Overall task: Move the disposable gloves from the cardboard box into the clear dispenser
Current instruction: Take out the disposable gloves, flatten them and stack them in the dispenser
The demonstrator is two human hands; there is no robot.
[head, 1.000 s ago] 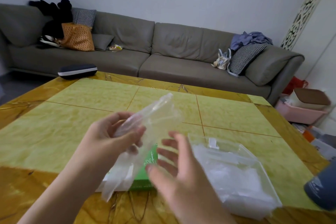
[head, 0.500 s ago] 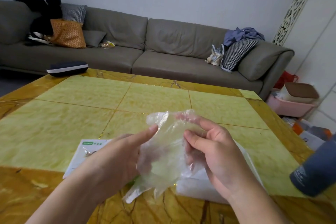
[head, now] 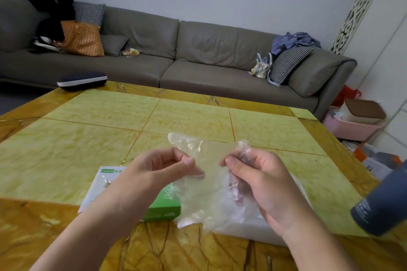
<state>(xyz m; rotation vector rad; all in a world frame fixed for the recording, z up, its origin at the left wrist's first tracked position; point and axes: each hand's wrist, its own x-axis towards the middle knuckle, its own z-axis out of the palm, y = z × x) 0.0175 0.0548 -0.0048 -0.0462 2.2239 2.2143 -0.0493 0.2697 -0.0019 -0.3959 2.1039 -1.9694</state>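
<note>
A thin clear disposable glove (head: 207, 174) is stretched between my hands above the table. My left hand (head: 160, 171) pinches its left edge, and my right hand (head: 262, 180) grips its right edge, bunched in the fingers. Below my left wrist lies the white and green cardboard box (head: 164, 210), flat on the table. The clear dispenser (head: 251, 230) sits under my right hand, mostly hidden by the glove and my wrist; whitish gloves show inside it.
The yellow tiled table (head: 110, 130) has an amber border. A dark grey cylinder (head: 383, 207) stands at the right edge. A dark case (head: 81, 80) rests at the far left corner. A grey sofa (head: 198, 57) runs behind, and a pink basket (head: 350, 130) sits on the floor.
My right hand came in and took hold of the glove, then both hands pulled it apart sideways so it is spread flat between them. The view shifted slightly.
</note>
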